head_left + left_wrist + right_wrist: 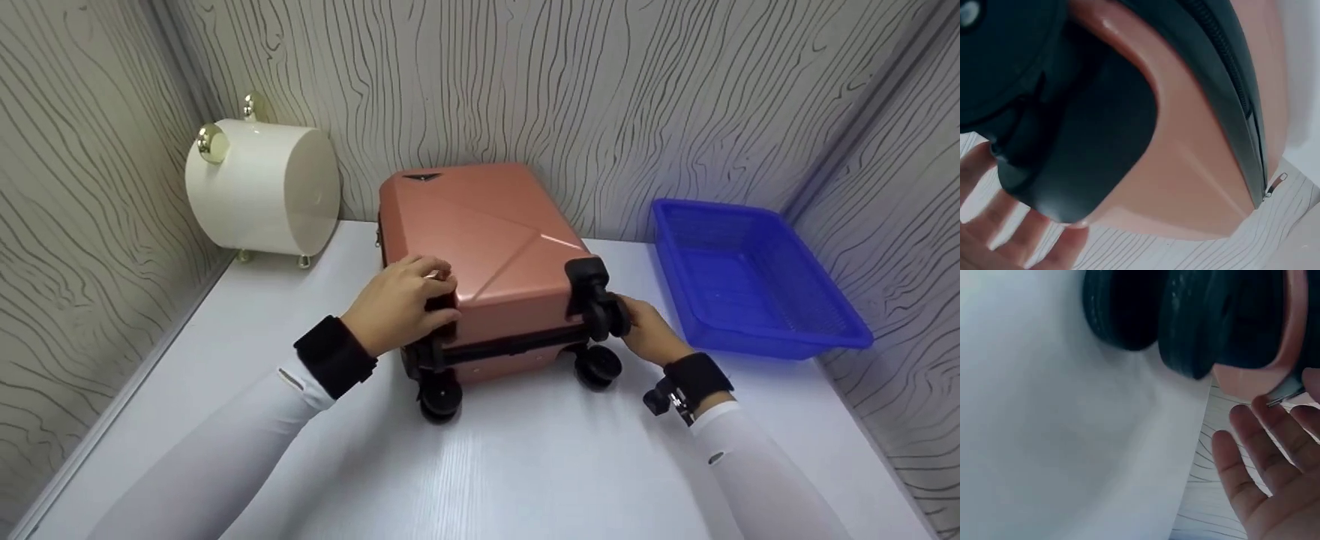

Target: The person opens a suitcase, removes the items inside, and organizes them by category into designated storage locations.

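Observation:
A rose-pink hard-shell suitcase lies flat on the white table with its black wheels facing me. At its near left corner my left hand grips the edge, fingers over the top and thumb on the near end. In the left wrist view its fingertips sit at the rim of the black corner guard. My right hand is beside the near right wheels, partly hidden by them. In the right wrist view its fingers reach fairly straight up to a metal zipper pull, one fingertip right at it.
A blue plastic basket stands to the right of the suitcase. A cream drum-shaped container with gold knobs and feet stands at the back left. Wood-grain patterned panels enclose the table at the back and sides.

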`<act>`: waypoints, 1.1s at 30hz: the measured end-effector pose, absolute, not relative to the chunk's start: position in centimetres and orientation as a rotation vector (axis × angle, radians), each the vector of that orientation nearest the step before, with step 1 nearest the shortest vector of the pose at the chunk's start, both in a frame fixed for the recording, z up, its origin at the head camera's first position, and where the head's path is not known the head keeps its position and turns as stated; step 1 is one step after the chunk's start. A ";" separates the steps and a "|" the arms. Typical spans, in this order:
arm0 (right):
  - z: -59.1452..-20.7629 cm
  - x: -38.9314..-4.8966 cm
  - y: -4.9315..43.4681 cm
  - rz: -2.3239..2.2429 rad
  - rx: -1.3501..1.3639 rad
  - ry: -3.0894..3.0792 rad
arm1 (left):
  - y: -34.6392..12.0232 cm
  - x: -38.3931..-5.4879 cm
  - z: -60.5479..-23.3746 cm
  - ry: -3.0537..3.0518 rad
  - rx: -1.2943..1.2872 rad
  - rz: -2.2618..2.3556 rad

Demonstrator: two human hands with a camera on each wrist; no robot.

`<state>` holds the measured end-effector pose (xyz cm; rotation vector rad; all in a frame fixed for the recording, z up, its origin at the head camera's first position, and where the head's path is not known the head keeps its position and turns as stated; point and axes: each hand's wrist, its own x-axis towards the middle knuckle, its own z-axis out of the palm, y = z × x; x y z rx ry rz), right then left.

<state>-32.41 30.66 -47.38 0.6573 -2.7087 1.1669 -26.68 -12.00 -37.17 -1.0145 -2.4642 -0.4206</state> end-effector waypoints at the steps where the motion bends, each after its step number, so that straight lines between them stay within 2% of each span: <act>1: -47.5 -32.4 30.6 1.146 0.635 -2.701 | -12.0 -26.7 -37.2 -2.462 -1.027 -0.413; 9: -47.9 -30.1 30.1 0.949 0.543 -2.665 | -12.0 -27.0 -38.0 -2.384 -1.071 -0.300; 17: -49.0 -26.0 28.0 0.728 0.762 -2.532 | -12.1 -27.1 -37.8 -2.338 -1.082 -0.331; 25: -49.2 -24.5 23.4 0.558 1.000 -2.427 | -11.9 -27.2 -37.5 -2.354 -1.075 -0.333; 33: -49.1 -23.9 16.2 0.441 1.219 -2.383 | -11.9 -27.1 -37.6 -2.393 -1.050 -0.326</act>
